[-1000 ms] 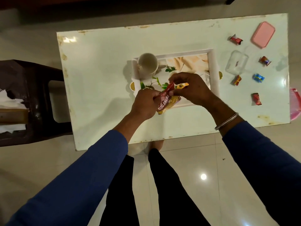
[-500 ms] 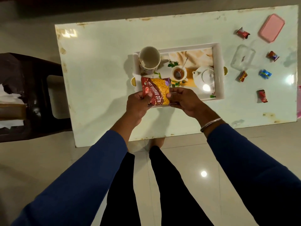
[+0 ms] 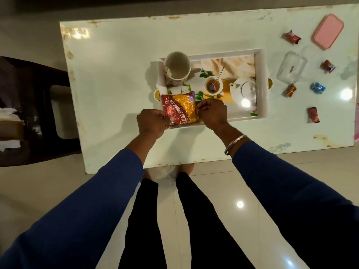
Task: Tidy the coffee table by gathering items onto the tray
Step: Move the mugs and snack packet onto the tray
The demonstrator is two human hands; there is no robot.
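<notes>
A white tray with a printed teapot picture lies in the middle of the pale coffee table. A white mug stands in the tray's far left corner. A red and yellow snack packet lies flat in the tray's near left corner. My left hand pinches the packet's left near edge. My right hand pinches its right edge. Several wrapped candies lie loose on the table to the right, among them a blue one and a red one.
A clear plastic box and its pink lid sit at the table's right end among the candies. A dark stool stands off the table's left side. Glossy tiled floor lies below.
The packet was held up and folded between both hands a second ago. It now lies flat and unfolded in the tray's near left corner, both hands still at its edges.
</notes>
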